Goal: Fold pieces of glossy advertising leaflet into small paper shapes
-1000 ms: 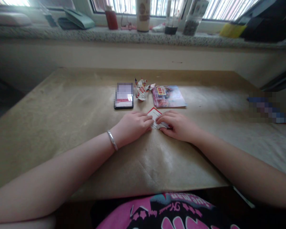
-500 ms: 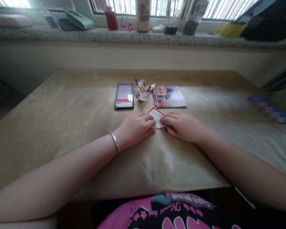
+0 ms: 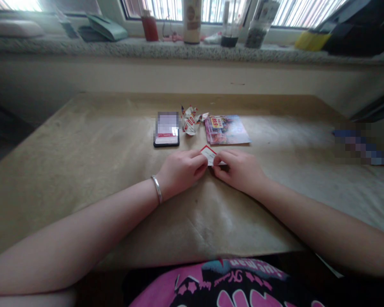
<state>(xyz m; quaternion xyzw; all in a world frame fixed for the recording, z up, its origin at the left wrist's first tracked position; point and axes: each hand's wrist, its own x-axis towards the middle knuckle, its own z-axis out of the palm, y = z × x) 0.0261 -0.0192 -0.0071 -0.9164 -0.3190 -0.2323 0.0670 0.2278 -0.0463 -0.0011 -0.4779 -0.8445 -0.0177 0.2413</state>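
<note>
A small white paper with a red edge (image 3: 210, 154) lies folded on the brown paper-covered table (image 3: 83, 162). My left hand (image 3: 181, 170) pinches its left side with curled fingers. My right hand (image 3: 240, 168) grips its right side, fingers curled over it, so most of the sheet is hidden. A silver bracelet (image 3: 156, 189) sits on my left wrist. Only the paper's top corner shows between the two hands.
Beyond the hands lie a phone (image 3: 167, 130), a crumpled folded paper piece (image 3: 190, 120) and a stack of colourful leaflets (image 3: 225, 129). The stone windowsill (image 3: 179, 49) behind carries bottles and jars. A blurred object (image 3: 365, 143) lies at the right.
Both hands have drawn closer together over the paper and curled tighter. Less of the white sheet shows now, with the lower part covered or folded under my fingers.
</note>
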